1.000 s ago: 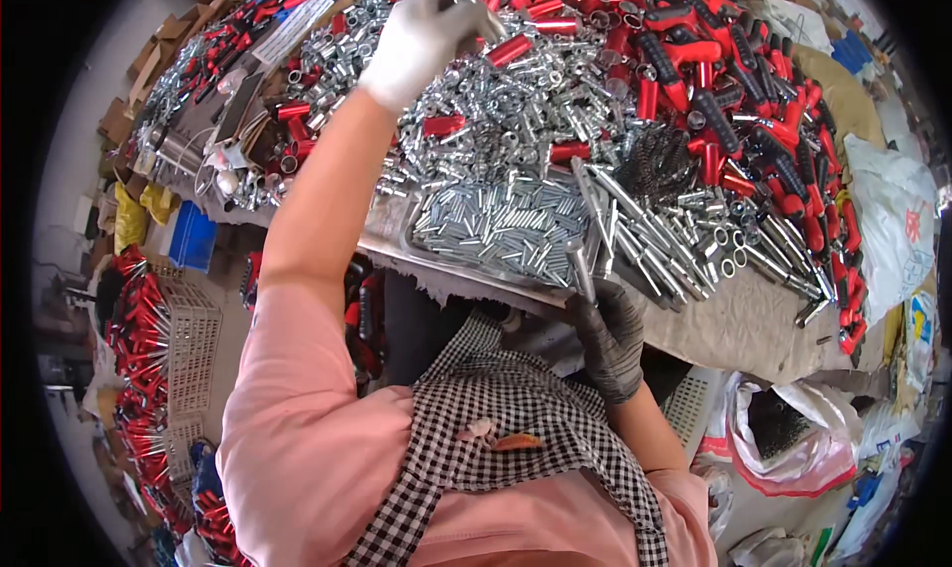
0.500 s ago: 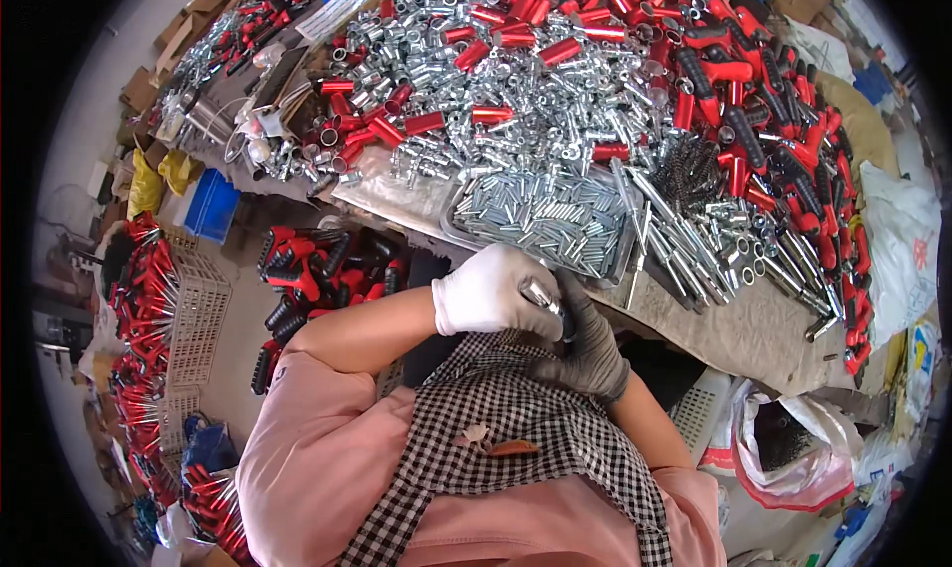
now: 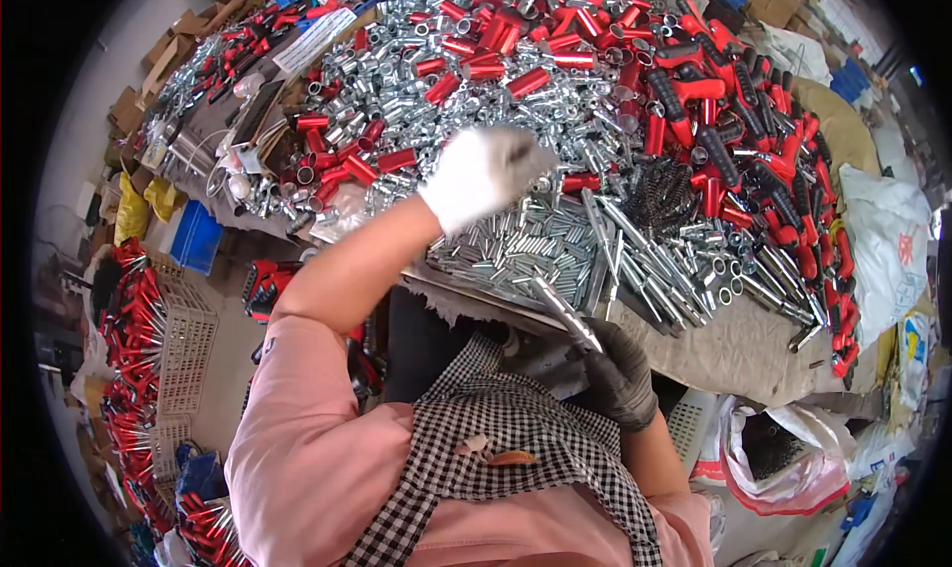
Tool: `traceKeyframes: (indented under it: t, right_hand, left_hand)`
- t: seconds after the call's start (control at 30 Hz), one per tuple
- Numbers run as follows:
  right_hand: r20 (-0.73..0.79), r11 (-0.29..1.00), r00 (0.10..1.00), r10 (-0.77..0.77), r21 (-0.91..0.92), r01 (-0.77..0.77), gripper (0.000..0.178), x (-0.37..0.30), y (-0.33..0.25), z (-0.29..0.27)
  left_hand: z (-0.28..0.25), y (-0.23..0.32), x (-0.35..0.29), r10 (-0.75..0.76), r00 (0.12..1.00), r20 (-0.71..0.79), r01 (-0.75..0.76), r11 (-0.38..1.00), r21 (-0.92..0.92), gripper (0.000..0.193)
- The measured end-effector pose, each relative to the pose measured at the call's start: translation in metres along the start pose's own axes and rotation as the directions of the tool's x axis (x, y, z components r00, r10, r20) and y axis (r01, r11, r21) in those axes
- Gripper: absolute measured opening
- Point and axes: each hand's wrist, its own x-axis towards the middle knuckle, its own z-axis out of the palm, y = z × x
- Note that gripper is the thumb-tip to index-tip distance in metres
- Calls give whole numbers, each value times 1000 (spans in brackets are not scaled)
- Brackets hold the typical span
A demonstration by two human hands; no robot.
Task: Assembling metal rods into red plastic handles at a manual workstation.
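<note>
My right hand (image 3: 625, 374), in a dark grey glove, is closed around the lower end of a shiny metal rod (image 3: 567, 315). The rod tilts up and left in front of the table edge. My left hand (image 3: 474, 178), in a white glove, is stretched over the near part of a heap of silver metal fittings (image 3: 426, 126). Its fingertips are blurred, so what they hold, if anything, cannot be seen. Just below that hand lie many short metal pins (image 3: 535, 248) in a shallow tray (image 3: 601, 281).
Red metal sleeves (image 3: 529, 82) are strewn over the heap. Red-and-black handles (image 3: 716, 155) are piled at the right, beside long metal rods (image 3: 659, 274) and dark springs (image 3: 662, 195). Plastic crates (image 3: 188, 344) of red-handled tools stand at the left. An open white sack (image 3: 783, 458) sits lower right.
My hands were together before my apron and have separated. The left has reached forward over the fittings; the right has shifted slightly right and down, with the metal rod now plainly visible.
</note>
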Motion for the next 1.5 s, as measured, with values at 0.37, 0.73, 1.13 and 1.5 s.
traceKeyframes:
  t: [0.37,0.73,1.13,1.5]
  right_hand:
    - [-209,999,977,-33,12,36,62,4,-3,-16]
    - [-341,971,929,-141,-228,64,36,-9,11,-29]
    - [61,851,956,-287,-442,284,75,1,21,-16]
    - [-442,952,868,-226,-289,101,36,-9,22,-99]
  left_hand:
    - [-1,-38,119,326,944,-42,-253,801,543,32]
    - [8,3,-49,-90,913,398,391,473,-789,36]
    - [45,46,-94,460,814,354,-302,856,-419,36]
    - [122,159,82,584,672,455,-514,810,-282,70]
